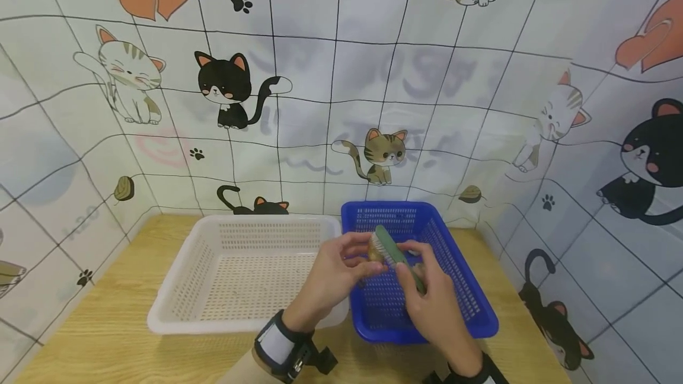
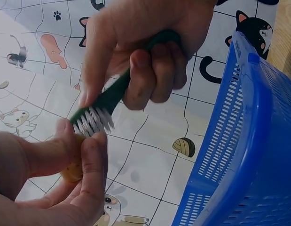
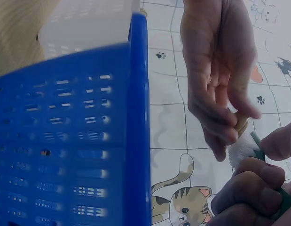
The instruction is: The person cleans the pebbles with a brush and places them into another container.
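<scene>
My left hand [image 1: 333,268] holds a small yellow-brown potato [image 2: 72,172] between thumb and fingers, over the blue basket [image 1: 472,292]. My right hand [image 1: 434,298] grips a green-handled scrubbing brush [image 1: 391,246], its fingers curled round the handle in the left wrist view. The brush's white bristles [image 2: 94,121] face the potato and appear to touch it. In the right wrist view, the potato is mostly hidden by the left fingers. Behind the right hand, pale brown lumps [image 1: 418,268] show in the blue basket, partly covered.
A white basket [image 1: 245,289] stands left of the blue one, close against it. Both rest on a wooden table [image 1: 101,313]. A cat-patterned sheet [image 1: 304,123] rises behind the baskets and along both sides. Each wrist wears a dark strap [image 1: 285,345].
</scene>
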The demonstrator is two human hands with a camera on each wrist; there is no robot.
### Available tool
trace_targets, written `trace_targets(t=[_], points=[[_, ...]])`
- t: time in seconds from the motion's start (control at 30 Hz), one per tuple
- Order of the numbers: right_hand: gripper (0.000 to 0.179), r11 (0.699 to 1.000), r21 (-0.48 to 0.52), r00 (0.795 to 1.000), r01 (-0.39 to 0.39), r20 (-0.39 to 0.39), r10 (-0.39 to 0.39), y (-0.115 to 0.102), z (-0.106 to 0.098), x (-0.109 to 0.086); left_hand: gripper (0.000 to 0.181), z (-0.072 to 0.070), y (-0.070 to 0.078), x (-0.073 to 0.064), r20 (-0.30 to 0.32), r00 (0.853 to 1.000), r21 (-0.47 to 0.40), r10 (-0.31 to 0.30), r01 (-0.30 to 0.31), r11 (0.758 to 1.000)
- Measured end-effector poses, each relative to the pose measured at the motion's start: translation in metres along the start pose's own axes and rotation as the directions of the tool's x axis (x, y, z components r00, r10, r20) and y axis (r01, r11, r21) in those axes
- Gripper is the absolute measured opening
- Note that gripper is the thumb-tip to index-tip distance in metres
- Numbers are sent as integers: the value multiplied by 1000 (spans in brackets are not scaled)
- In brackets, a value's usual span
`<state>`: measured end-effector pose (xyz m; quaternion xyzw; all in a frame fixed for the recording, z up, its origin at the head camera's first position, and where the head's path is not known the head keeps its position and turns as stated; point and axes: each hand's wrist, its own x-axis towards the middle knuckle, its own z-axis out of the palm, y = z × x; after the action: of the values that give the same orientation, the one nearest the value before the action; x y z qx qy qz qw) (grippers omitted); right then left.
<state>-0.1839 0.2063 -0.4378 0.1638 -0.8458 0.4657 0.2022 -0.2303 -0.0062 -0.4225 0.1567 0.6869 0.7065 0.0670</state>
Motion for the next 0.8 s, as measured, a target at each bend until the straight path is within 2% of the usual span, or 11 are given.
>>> trace_targets(t=[0.13,0.27,0.43,0.6,0.8], points=[[36,999,35,1000,18,20,-18,-3,0,-8,53,0,-2,1,-18,1000,-14,10,-10,1000],[37,998,43,999,38,24,-39,-5,2,-5,53,1,-2,2,-8,1000,-6,7,-7,1000],[34,1000,6,1000,0,-6,0,-2,2,4,55,1,-3,1,1,1000,3,-1,1,1000],[34,999,20,999,-37,-7,37,-1,1,-3,55,1,-3,2,-11,1000,-28,3,-3,1000],[34,999,51,999,5,32,-6,-5,4,-5,56,-1,-4,3,-25,1000,-39,9,-10,999]])
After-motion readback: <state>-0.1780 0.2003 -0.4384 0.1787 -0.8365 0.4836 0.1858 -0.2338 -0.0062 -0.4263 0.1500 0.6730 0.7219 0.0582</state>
